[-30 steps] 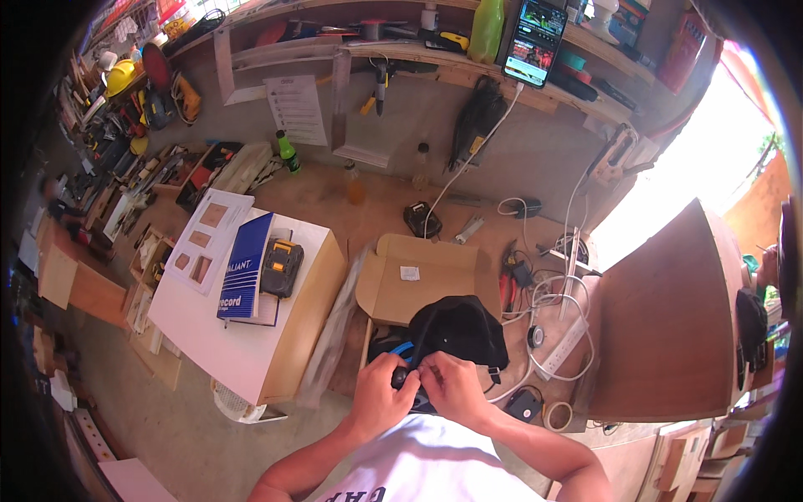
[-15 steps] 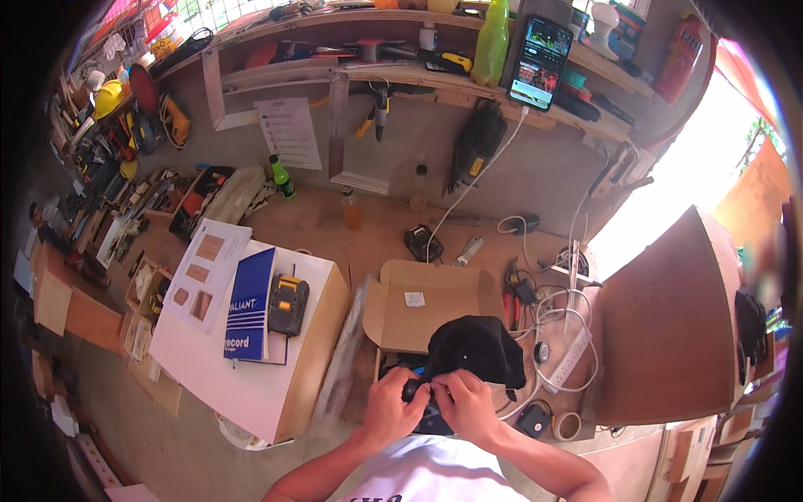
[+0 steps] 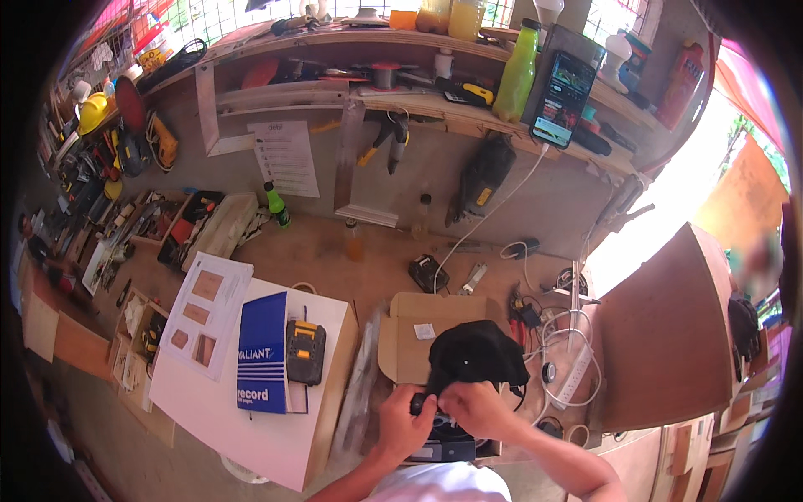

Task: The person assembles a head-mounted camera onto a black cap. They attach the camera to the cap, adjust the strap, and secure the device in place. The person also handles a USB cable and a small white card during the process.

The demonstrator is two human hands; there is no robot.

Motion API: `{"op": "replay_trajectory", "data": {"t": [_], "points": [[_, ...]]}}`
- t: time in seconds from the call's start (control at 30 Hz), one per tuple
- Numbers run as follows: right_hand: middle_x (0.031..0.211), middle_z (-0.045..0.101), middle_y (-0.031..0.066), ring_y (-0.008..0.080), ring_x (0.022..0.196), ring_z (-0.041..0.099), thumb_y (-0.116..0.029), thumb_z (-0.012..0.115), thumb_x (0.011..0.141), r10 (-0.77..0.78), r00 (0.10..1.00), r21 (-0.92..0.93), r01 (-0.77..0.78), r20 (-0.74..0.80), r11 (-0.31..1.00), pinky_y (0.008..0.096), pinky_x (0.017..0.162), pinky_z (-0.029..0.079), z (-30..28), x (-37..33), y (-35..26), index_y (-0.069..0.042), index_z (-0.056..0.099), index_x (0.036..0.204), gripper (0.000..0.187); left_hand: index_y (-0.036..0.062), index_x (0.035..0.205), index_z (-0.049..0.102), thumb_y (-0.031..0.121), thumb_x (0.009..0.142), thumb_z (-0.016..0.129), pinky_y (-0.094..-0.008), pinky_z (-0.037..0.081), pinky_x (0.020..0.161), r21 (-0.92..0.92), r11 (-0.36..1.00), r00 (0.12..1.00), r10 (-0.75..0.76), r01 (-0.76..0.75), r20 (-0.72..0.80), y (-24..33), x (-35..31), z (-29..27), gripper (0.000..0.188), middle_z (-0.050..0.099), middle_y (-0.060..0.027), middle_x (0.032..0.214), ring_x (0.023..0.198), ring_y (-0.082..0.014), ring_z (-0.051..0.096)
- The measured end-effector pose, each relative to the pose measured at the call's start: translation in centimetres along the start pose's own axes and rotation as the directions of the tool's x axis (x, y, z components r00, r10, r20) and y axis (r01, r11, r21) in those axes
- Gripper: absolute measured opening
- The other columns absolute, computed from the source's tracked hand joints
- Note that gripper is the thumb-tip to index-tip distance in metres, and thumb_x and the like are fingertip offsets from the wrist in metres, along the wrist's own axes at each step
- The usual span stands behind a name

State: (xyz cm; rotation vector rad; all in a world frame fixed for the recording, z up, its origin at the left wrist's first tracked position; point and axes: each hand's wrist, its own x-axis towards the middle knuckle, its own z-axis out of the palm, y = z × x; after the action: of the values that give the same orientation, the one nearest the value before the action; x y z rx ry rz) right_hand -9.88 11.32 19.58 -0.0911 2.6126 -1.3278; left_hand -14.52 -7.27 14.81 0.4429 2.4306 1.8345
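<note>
A: What is taking up the most room?

B: The wooden tabletop (image 3: 335, 251) is stretching under shelves of tools, and a white board (image 3: 251, 418) is lying across its near left side.

A: And on that board?

B: A blue booklet (image 3: 261, 364) is resting there, with a black and yellow battery pack (image 3: 305, 351) sitting just beside it.

A: Where is the black cap?

B: The black cap (image 3: 473, 356) is sitting over an open cardboard box (image 3: 410, 335), near the front edge.

A: What are the hands doing?

B: The left hand (image 3: 404, 427) and the right hand (image 3: 470, 412) are touching each other below the cap, each grip closing narrowly on its near edge and a small dark part there; I cannot tell what that part is.
</note>
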Motion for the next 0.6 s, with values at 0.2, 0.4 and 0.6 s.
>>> {"op": "replay_trajectory", "data": {"t": [0.2,0.4,0.6], "points": [[0.092,0.072,0.0083,0.0309,0.091,0.073,-0.005,0.076,0.095,-0.58,0.815,-0.303,0.554,0.005,0.776,0.0387,0.08,0.059,-13.3,10.0,-17.7,-0.007,0.076,0.095,0.002,-0.0027,0.095,0.07,0.021,0.098,0.077,-0.0346,0.048,0.064,-0.269,0.906,0.936,-0.35,0.327,-0.043,-5.3,0.1,-1.7,0.025,0.066,-0.0068,0.071,0.066,-0.0144,0.059],[0.106,0.076,0.0219,0.0455,0.102,0.071,-0.005,0.062,0.101,-0.816,0.509,-0.817,0.326,-0.272,0.476,0.0518,0.091,0.056,-23.7,32.4,-18.1,-0.002,0.074,0.12,0.023,-0.0031,0.091,0.071,0.023,0.097,0.08,-0.0323,0.046,0.063,-0.307,0.853,0.906,-0.405,0.423,0.124,-3.7,0.9,-2.4,0.029,0.067,-0.0031,0.074,0.069,-0.0096,0.057],[0.107,0.076,0.0221,0.0431,0.11,0.072,-0.003,0.068,0.095,-0.636,0.763,-0.858,0.245,-0.118,0.452,0.052,0.097,0.057,-21.6,40.2,-20.7,-0.011,0.076,0.125,0.033,-0.0034,0.09,0.072,0.022,0.088,0.088,-0.0318,0.047,0.06,-0.319,0.795,0.85,-0.521,0.516,0.076,-5.1,-1.0,-2.9,0.03,0.066,-0.0041,0.072,0.066,-0.0106,0.058]]}}
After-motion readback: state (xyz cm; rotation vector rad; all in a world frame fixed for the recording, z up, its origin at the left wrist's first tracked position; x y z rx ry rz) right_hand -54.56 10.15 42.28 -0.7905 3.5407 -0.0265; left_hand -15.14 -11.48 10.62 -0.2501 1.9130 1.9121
